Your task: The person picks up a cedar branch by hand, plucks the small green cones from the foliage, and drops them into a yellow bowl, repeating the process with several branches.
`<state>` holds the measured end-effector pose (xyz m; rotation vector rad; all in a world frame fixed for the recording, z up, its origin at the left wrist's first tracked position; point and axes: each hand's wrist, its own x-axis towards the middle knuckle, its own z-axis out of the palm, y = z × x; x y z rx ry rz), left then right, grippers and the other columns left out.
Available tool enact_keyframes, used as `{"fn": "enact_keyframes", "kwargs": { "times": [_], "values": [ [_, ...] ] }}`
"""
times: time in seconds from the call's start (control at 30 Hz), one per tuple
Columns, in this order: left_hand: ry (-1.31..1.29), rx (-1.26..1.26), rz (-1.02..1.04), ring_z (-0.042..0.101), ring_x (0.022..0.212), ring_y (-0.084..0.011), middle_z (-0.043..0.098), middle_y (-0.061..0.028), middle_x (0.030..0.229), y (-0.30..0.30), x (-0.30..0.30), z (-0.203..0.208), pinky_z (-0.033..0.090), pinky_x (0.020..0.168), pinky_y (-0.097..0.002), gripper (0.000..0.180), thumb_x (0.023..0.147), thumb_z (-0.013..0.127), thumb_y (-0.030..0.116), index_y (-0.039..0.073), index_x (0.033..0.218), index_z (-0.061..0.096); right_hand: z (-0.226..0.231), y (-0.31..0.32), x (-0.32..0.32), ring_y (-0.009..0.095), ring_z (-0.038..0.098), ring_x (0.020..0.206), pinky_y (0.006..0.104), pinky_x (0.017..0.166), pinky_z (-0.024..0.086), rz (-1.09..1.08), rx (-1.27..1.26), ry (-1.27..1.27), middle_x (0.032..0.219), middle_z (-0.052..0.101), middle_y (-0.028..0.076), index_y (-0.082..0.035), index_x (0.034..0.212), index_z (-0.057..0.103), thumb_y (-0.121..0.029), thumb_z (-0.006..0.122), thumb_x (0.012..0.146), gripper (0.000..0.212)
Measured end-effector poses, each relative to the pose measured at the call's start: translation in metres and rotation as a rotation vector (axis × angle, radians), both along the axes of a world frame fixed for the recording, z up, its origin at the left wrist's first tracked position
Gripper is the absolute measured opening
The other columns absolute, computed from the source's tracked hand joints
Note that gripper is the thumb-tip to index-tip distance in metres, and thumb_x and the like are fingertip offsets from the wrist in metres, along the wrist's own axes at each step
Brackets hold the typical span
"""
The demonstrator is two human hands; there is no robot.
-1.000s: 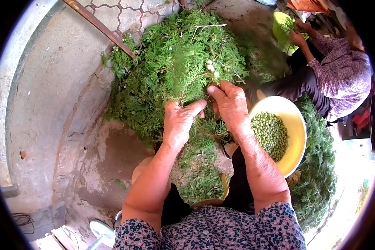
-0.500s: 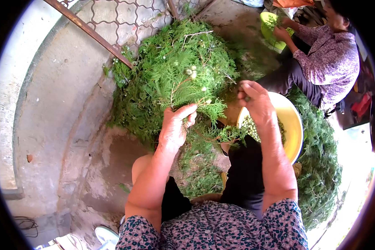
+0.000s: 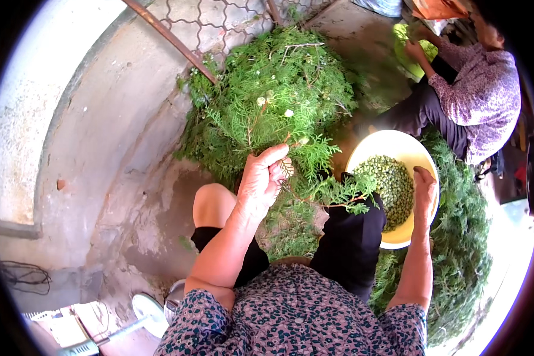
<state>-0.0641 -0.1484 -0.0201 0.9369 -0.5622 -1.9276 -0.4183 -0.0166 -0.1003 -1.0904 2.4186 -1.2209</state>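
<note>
My left hand [image 3: 263, 178] is closed on a leafy evergreen sprig [image 3: 258, 127], its stem pinched between thumb and fingers. Several small pale green cones [image 3: 288, 113] sit among its fronds, and a lower side branch [image 3: 353, 193] hangs toward my right knee. Inside the right side of a yellow bowl [image 3: 406, 239] is my right hand [image 3: 422, 188], its fingers curled in; whether they hold anything is hidden. Many small green cones [image 3: 391, 190] lie in the bowl to the left of that hand.
A big heap of cut evergreen branches [image 3: 302, 71] rises ahead against a wall with wire mesh [image 3: 202, 24]. More greenery [image 3: 457, 237] lies right of the bowl. At the far right a seated person [image 3: 480, 101] works over a bright green container [image 3: 404, 53]. A fan [image 3: 150, 314] stands at lower left.
My right hand has moved from beside the sprig, right and down into the bowl. My left hand keeps the sprig. The whole view has shifted, with more of the bowl's contents showing.
</note>
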Motion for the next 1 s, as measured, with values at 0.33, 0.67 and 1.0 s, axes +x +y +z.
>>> {"fn": "enact_keyframes", "kwargs": {
  "times": [0.33,0.67,1.0],
  "values": [
    [0.002,0.092,-0.047,0.041,0.043,-0.0017,0.041,0.0089,0.049,0.05,-0.003,0.032,0.048,0.049,-0.0205,0.01,0.078,0.062,0.015,0.012,0.072,0.055,0.09,-0.047,0.186,0.008,0.057,0.068,0.0205,0.062,0.047,0.639,-0.529,-0.987,0.086,0.065,0.003,-0.008,0.088,0.068,0.004,0.061,0.078,0.017],
    [0.039,0.132,-0.043,0.035,0.044,0.0003,0.05,0.0058,0.06,0.066,0.01,0.018,0.034,0.044,-0.0173,0.01,0.073,0.066,0.01,0.007,0.08,0.059,0.092,-0.026,0.203,0.014,0.057,0.086,0.025,0.076,0.046,0.764,-0.852,-0.961,0.096,0.062,0.009,0.002,0.091,0.064,0.005,0.061,0.077,0.015],
    [0.031,0.016,-0.152,0.035,0.044,-0.0015,0.051,0.0058,0.064,0.027,0.006,0.015,0.029,0.044,-0.0169,0.015,0.074,0.069,0.012,0.007,0.084,0.059,0.091,-0.06,0.221,0.007,0.055,0.079,0.0214,0.074,0.046,0.671,-0.62,-0.91,0.09,0.058,0.0,0.0,0.102,0.056,0.004,0.062,0.078,0.025]
  ]
}}
